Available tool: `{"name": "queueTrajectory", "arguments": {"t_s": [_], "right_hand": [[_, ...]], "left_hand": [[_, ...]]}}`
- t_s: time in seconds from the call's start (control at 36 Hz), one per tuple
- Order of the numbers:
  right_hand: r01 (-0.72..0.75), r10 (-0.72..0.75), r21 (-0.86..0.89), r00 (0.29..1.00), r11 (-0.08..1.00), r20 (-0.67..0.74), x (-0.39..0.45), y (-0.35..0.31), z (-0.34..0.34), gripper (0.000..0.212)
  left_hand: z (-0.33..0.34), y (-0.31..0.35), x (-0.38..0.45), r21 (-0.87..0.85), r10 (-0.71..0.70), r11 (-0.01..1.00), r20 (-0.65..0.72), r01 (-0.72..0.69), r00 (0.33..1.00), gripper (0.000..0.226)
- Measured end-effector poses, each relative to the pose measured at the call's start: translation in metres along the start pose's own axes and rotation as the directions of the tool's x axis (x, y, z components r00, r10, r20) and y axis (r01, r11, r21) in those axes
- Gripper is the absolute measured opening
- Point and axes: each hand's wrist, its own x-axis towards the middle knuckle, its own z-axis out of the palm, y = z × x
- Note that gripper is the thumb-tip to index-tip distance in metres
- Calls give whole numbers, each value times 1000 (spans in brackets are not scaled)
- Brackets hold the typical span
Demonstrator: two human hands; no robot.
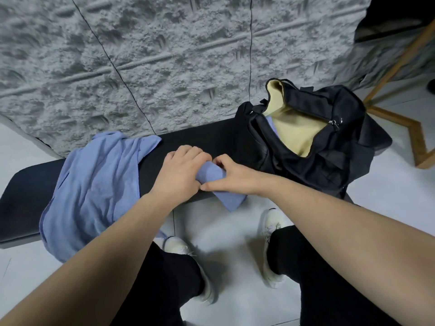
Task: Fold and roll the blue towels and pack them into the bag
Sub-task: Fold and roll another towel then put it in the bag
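Observation:
A blue towel (211,174), partly rolled, lies on the black bench (28,194), and its loose end hangs over the front edge. My left hand (181,171) curls over the roll from the left. My right hand (231,174) grips it from the right, thumb along its near side. Loose and crumpled, a second blue towel (94,184) lies on the bench to the left and droops over the front. The black bag (313,147) stands open at the bench's right end, showing its yellow lining. A bit of blue cloth (271,124) shows inside it.
A grey textured wall (164,67) rises right behind the bench. A wooden frame (414,128) stands on the pale floor to the right of the bag. My legs in black trousers and white shoes (273,229) are below the bench's front edge.

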Motion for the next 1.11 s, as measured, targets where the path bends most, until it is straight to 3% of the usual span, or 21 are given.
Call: {"name": "queueTrajectory", "arguments": {"t_s": [0.14, 0.28, 0.33, 0.47, 0.56, 0.67, 0.75, 0.86, 0.94, 1.11], "right_hand": [[-26, 4, 263, 996, 965, 85, -15, -17, -16, 82], [-171, 18, 553, 962, 816, 271, -38, -36, -32, 37], [-193, 26, 584, 959, 789, 282, -47, -37, -42, 35], [-168, 97, 552, 983, 816, 156, -65, -29, -80, 24], [-176, 133, 542, 984, 822, 117, -78, -26, -105, 32], [-199, 217, 586, 975, 786, 41, -87, -13, -136, 43], [-219, 262, 606, 965, 765, 18, -94, -3, -156, 49], [-242, 342, 613, 938, 752, -50, -101, 13, -178, 52], [-234, 400, 628, 906, 742, -136, -94, 31, -191, 55], [-259, 429, 607, 890, 751, -152, -80, 49, -203, 44]], "left_hand": [[-18, 9, 3, -29, 132, 990, -97, -135, 987, 42], [-38, 31, 18, -48, 177, 980, -220, -192, 959, 39], [-44, 41, 26, -82, 165, 978, -241, -189, 956, 40], [-49, 70, 52, -124, 140, 978, -206, -167, 968, 53], [-51, 94, 70, -177, 77, 977, -206, -115, 975, 60], [-48, 113, 96, -206, -10, 978, -138, -19, 990, 75], [-44, 119, 109, -194, 9, 980, -121, -33, 993, 65], [-37, 115, 119, -30, 197, 979, -84, -201, 977, 37], [-30, 110, 125, 89, 349, 933, 18, -349, 937, 30], [-23, 104, 139, 204, 416, 849, 312, -488, 854, 62]]}}
